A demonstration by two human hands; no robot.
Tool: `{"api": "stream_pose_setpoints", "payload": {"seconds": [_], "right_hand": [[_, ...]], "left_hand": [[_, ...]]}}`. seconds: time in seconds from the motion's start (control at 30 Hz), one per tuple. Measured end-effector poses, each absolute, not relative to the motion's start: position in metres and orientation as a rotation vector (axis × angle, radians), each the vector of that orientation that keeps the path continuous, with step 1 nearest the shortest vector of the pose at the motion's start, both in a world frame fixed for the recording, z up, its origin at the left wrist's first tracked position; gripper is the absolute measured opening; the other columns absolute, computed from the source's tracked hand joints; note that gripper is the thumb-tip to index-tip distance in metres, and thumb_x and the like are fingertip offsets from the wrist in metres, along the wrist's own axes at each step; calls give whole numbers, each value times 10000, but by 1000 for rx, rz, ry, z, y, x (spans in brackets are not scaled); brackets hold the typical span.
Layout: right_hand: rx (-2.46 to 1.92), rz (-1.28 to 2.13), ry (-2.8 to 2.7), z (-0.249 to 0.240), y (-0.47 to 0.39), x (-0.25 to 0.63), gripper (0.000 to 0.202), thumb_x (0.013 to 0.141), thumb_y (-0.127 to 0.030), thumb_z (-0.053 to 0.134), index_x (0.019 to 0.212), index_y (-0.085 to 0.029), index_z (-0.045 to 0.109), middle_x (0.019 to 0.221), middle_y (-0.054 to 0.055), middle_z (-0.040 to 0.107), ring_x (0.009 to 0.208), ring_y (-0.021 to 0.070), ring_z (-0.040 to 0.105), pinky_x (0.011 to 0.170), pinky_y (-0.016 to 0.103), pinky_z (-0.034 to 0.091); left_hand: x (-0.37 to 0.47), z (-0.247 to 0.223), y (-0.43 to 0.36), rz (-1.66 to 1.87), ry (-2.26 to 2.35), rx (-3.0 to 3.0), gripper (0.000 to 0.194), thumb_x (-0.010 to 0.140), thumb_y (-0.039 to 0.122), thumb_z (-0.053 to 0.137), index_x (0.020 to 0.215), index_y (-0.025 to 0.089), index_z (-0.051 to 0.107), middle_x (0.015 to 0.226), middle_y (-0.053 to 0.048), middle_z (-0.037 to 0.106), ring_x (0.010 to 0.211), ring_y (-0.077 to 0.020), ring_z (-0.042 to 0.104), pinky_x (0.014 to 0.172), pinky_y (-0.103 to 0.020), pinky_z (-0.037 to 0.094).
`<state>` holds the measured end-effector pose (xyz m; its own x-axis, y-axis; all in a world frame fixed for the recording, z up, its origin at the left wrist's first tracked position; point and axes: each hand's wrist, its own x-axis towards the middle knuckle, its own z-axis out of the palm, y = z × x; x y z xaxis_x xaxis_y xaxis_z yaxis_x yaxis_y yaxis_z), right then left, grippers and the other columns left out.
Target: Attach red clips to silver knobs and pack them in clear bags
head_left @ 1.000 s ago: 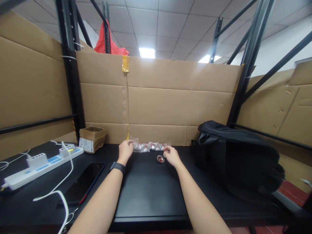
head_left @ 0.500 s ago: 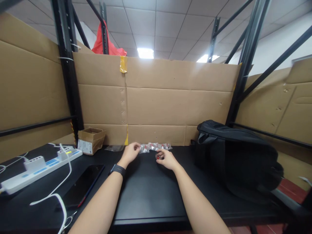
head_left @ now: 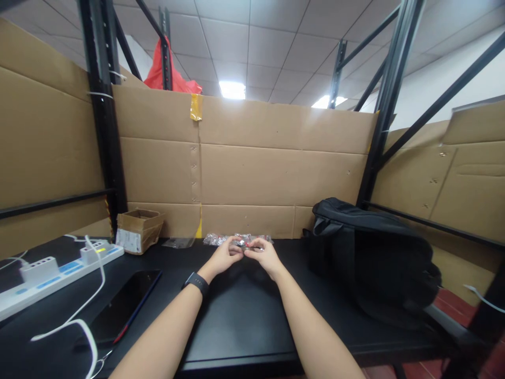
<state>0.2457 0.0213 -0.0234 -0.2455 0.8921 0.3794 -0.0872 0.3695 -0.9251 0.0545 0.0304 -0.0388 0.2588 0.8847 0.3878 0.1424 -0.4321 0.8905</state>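
My left hand (head_left: 225,257), with a dark watch on its wrist, and my right hand (head_left: 267,257) meet over the far middle of the black table. Fingertips of both are closed on a small shiny piece with red on it (head_left: 245,245), perhaps in clear plastic; the fingers cover much of it and its kind cannot be made out. Right behind the hands lies a row of small clear plastic packets (head_left: 215,239) with red bits inside, partly hidden by the fingers.
A black backpack (head_left: 374,258) fills the right side. At left lie a white power strip (head_left: 71,273), a white cable (head_left: 92,295) and a dark tablet-like device (head_left: 126,302). An open small carton (head_left: 140,231) and a flat clear bag (head_left: 179,242) rest near the cardboard wall (head_left: 248,173).
My left hand has left the row of packets and come right to join my right hand at the small red piece. The view has shifted slightly.
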Motion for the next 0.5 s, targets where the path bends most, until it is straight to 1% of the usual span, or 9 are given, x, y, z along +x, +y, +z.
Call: {"api": "stream_pose_setpoints", "payload": {"seconds": [0.07, 0.17, 0.2, 0.27, 0.37, 0.43, 0.5], "right_hand": [[-762, 1157, -1569, -25, 21, 245, 452, 531, -347, 888, 870, -194, 632, 883, 33, 713, 870, 210, 683, 835, 345, 525], [-792, 1214, -1615, -31, 23, 243, 505, 552, -304, 861, 991, -203, 632, 853, 29, 717, 826, 216, 690, 763, 353, 545], [-799, 1212, -1628, -34, 24, 243, 500, 559, -274, 845, 1004, -202, 630, 854, 31, 717, 813, 218, 693, 741, 352, 548], [-814, 1157, -1685, -39, 28, 244, 456, 566, -194, 806, 990, -194, 637, 864, 36, 719, 819, 219, 697, 748, 352, 552], [-891, 994, -1799, -45, 34, 246, 402, 568, -98, 753, 948, -190, 658, 878, 39, 720, 822, 206, 698, 795, 347, 550], [-937, 937, -1814, -45, 36, 247, 380, 579, -101, 748, 939, -196, 667, 892, 42, 715, 795, 198, 697, 780, 344, 558], [-917, 947, -1763, -43, 37, 246, 367, 582, -143, 769, 930, -197, 666, 898, 41, 704, 786, 195, 701, 778, 345, 564]], "left_hand": [[57, -38, 29, 1247, 894, 1746, 566, 732, 315, 755, 1213, 187, 484, 908, -66, 745, 902, -211, 716, 870, -361, 529], [61, -38, 28, 1265, 870, 1724, 548, 739, 350, 760, 1190, 182, 500, 948, -88, 753, 936, -224, 717, 878, -368, 530], [62, -39, 28, 1249, 865, 1728, 548, 733, 350, 765, 1184, 178, 506, 949, -92, 754, 935, -229, 718, 869, -367, 534], [62, -42, 29, 1200, 890, 1790, 525, 722, 334, 770, 1163, 175, 535, 934, -91, 755, 917, -233, 722, 848, -359, 538], [60, -47, 30, 1139, 984, 1949, 393, 769, 328, 716, 1112, 179, 593, 896, -76, 756, 853, -216, 723, 822, -339, 531], [59, -50, 31, 1098, 1008, 1999, 378, 778, 330, 700, 1108, 177, 599, 891, -74, 756, 824, -208, 720, 801, -328, 531], [59, -51, 31, 1071, 1012, 2006, 438, 736, 307, 732, 1127, 169, 589, 892, -72, 755, 827, -209, 716, 793, -317, 531]]}}
